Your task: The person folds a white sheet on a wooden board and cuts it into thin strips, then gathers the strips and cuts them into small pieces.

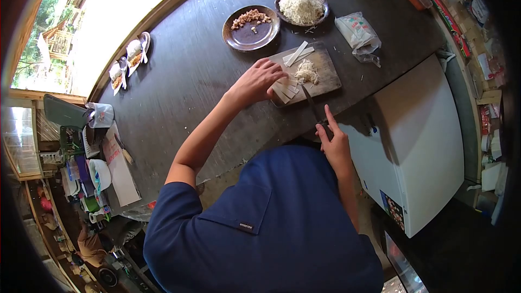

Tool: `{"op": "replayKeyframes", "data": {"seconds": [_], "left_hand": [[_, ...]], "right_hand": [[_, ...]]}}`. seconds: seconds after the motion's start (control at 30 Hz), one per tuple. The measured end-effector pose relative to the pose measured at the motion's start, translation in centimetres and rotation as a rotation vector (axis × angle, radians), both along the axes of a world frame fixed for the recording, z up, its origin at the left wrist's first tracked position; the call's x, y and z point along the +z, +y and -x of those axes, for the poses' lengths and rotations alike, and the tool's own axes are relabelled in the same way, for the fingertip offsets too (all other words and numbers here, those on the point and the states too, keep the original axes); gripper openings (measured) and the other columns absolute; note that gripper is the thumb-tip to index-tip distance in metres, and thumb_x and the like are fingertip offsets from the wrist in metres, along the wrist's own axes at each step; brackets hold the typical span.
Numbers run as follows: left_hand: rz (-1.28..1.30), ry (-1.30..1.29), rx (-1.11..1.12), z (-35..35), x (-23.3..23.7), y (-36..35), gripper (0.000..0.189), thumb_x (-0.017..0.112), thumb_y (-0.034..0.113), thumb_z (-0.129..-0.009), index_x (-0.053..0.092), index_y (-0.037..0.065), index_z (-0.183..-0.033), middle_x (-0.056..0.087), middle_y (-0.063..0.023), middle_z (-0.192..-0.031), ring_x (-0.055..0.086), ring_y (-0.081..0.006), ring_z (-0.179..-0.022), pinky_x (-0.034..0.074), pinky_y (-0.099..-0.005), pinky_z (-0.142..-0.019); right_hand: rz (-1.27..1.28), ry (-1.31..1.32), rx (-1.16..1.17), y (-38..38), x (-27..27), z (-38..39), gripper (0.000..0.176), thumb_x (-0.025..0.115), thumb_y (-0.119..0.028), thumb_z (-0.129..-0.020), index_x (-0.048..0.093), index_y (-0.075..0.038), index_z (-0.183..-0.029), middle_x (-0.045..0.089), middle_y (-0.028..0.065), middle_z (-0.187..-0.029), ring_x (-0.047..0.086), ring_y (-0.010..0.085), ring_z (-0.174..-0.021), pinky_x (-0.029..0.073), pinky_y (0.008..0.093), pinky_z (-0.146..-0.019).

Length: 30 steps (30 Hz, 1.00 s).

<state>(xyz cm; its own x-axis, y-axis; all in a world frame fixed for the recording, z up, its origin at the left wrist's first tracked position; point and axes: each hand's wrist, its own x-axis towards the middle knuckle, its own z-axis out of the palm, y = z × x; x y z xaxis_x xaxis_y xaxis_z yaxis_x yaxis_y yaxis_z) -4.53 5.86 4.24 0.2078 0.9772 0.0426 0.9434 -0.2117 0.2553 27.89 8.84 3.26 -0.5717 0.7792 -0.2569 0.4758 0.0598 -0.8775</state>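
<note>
A wooden cutting board (325,78) lies near the table's edge. It holds pale flat strips (285,93), more strips (298,54) crossing one another at the back, and a small heap of fine pale shreds (307,71). My left hand (256,82) reaches over the board's left side, fingers curled down on the nearer strips; the fingertips are partly hidden. In my right hand (334,140) is a kitchen knife (309,99), its handle in my grip and the index finger stretched forward. The blade's tip rests at or just above the board, beside the strips and shreds.
Behind the board stand a brown plate (244,43) with small brown pieces and a bowl (301,8) heaped with pale shreds. A plastic bag (358,32) lies to the right. Two small servings of food (135,51) sit far left. A white chest appliance (418,141) adjoins the table.
</note>
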Motion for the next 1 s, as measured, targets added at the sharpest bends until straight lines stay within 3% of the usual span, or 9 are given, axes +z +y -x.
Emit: {"op": "replayKeyframes", "data": {"seconds": [0.07, 0.1, 0.17, 0.2, 0.27, 0.63, 0.87, 0.97, 1.0], "left_hand": [[0.014, 0.021, -0.006, 0.0, 0.3, 0.1, 0.060, 0.080, 0.008, -0.071, 0.069, 0.013, -0.130, 0.065, -0.0078, -0.127, 0.057, -0.0276, -0.133, 0.036, -0.0440, -0.127], [0.003, 0.027, -0.005, 0.0, 0.2, 0.2, 0.054, 0.080, 0.008, -0.071, 0.069, 0.012, -0.123, 0.065, -0.0078, -0.125, 0.057, -0.0278, -0.133, 0.035, -0.0438, -0.126], [-0.006, 0.032, -0.003, -0.1, 0.3, 0.3, 0.048, 0.081, 0.009, -0.070, 0.070, 0.012, -0.116, 0.064, -0.0077, -0.122, 0.056, -0.0280, -0.132, 0.035, -0.0436, -0.126], [0.001, 0.026, -0.012, -0.1, 0.3, 0.4, 0.043, 0.081, 0.009, -0.070, 0.069, 0.012, -0.111, 0.064, -0.0075, -0.121, 0.056, -0.0281, -0.131, 0.036, -0.0431, -0.125], [0.007, 0.021, -0.021, -0.1, 0.3, 0.6, 0.039, 0.081, 0.010, -0.069, 0.068, 0.011, -0.106, 0.063, -0.0074, -0.120, 0.056, -0.0282, -0.129, 0.036, -0.0427, -0.124], [0.071, 0.146, -0.025, -0.9, 0.5, 0.1, 0.025, 0.078, 0.010, -0.075, 0.068, 0.010, -0.097, 0.063, -0.0048, -0.112, 0.059, -0.0244, -0.120, 0.042, -0.0404, -0.115], [0.047, 0.223, -0.026, -0.9, 1.4, -0.8, 0.024, 0.078, 0.009, -0.077, 0.067, 0.011, -0.098, 0.067, -0.0042, -0.110, 0.062, -0.0225, -0.121, 0.040, -0.0424, -0.121], [0.070, 0.115, -0.016, -0.4, 1.1, -1.5, 0.026, 0.078, 0.009, -0.079, 0.070, 0.011, -0.104, 0.069, -0.0046, -0.111, 0.062, -0.0235, -0.124, 0.036, -0.0437, -0.125], [0.049, 0.071, -0.004, -0.1, 0.9, -1.9, 0.029, 0.078, 0.008, -0.080, 0.071, 0.010, -0.107, 0.070, -0.0046, -0.112, 0.063, -0.0254, -0.123, 0.040, -0.0443, -0.122]], "right_hand": [[0.003, -0.058, 0.025, 0.0, 0.2, 0.3, 0.063, 0.068, -0.031, -0.107, 0.045, -0.021, -0.164, 0.079, 0.0183, -0.097, 0.076, 0.0300, -0.072, 0.059, 0.0420, -0.072], [0.001, -0.055, 0.025, -0.1, -0.1, 0.3, 0.063, 0.068, -0.031, -0.107, 0.045, -0.021, -0.164, 0.079, 0.0183, -0.097, 0.076, 0.0300, -0.072, 0.059, 0.0420, -0.072], [-0.073, -0.027, 0.026, -0.2, -1.1, 0.4, 0.062, 0.068, -0.033, -0.106, 0.046, -0.020, -0.163, 0.076, 0.0270, -0.117, 0.076, 0.0431, -0.101, 0.059, 0.0471, -0.086], [-0.073, -0.026, 0.027, -0.2, -1.0, 0.4, 0.062, 0.068, -0.033, -0.106, 0.046, -0.020, -0.163, 0.076, 0.0270, -0.117, 0.076, 0.0431, -0.101, 0.059, 0.0471, -0.086], [-0.009, 0.001, 0.026, -0.2, -0.7, 0.6, 0.062, 0.067, -0.033, -0.106, 0.046, -0.020, -0.163, 0.070, 0.0310, -0.129, 0.068, 0.0471, -0.119, 0.058, 0.0487, -0.093], [-0.024, -0.003, -0.014, -0.1, -0.9, 0.2, 0.061, 0.068, -0.034, -0.106, 0.048, -0.019, -0.162, 0.072, 0.0302, -0.122, 0.072, 0.0455, -0.110, 0.059, 0.0482, -0.088], [-0.004, 0.048, 0.049, -0.5, -1.2, 0.5, 0.060, 0.068, -0.035, -0.105, 0.050, -0.020, -0.161, 0.071, 0.0311, -0.120, 0.069, 0.0474, -0.113, 0.058, 0.0488, -0.092], [0.002, -0.027, 0.082, -0.6, -0.4, 0.9, 0.061, 0.068, -0.037, -0.105, 0.050, -0.021, -0.160, 0.072, 0.0309, -0.119, 0.068, 0.0480, -0.110, 0.058, 0.0498, -0.089], [0.007, -0.023, 0.077, -0.5, -0.3, 1.0, 0.061, 0.068, -0.037, -0.105, 0.050, -0.021, -0.160, 0.072, 0.0309, -0.119, 0.068, 0.0480, -0.110, 0.058, 0.0498, -0.089]]}}
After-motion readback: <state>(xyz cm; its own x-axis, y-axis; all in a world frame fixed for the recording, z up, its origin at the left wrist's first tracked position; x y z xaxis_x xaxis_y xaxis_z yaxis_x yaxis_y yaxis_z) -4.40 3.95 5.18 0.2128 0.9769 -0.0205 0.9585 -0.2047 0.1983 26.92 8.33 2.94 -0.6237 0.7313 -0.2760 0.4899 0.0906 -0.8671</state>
